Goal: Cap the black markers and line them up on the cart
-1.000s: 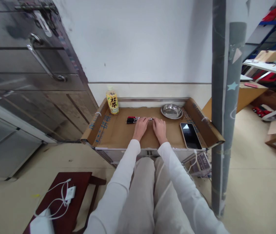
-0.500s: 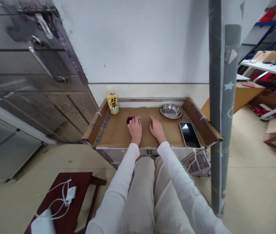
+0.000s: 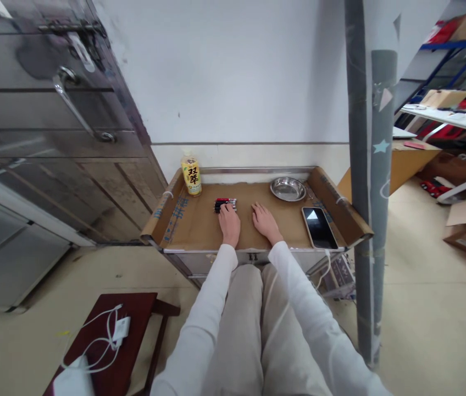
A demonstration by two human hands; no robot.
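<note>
A small row of red and black pens or markers point(image 3: 225, 202) lies side by side on the cardboard-lined tabletop point(image 3: 200, 231). My left hand point(image 3: 229, 224) rests at their near edge, its fingertips touching or just over the closest black one. Its fingers look stretched out rather than wrapped round anything. To the right, my right hand point(image 3: 265, 221) lies flat on the cardboard with nothing in it, fingers extended. A round steel dish point(image 3: 288, 188) sits beyond that hand, and a phone point(image 3: 319, 227) lies to its right.
A yellow-labelled bottle point(image 3: 192, 176) stands at the back left of the top. Cardboard side flaps point(image 3: 338, 206) rise at both ends. A grey wrapped pole point(image 3: 371, 181) stands close on the right. At lower left, a dark red stool point(image 3: 123, 324) holds a white charger and cable.
My left hand has drawn back slightly toward me, so more of the pens or markers show. My right hand's fingers have settled flatter on the cardboard. The view has shifted a little.
</note>
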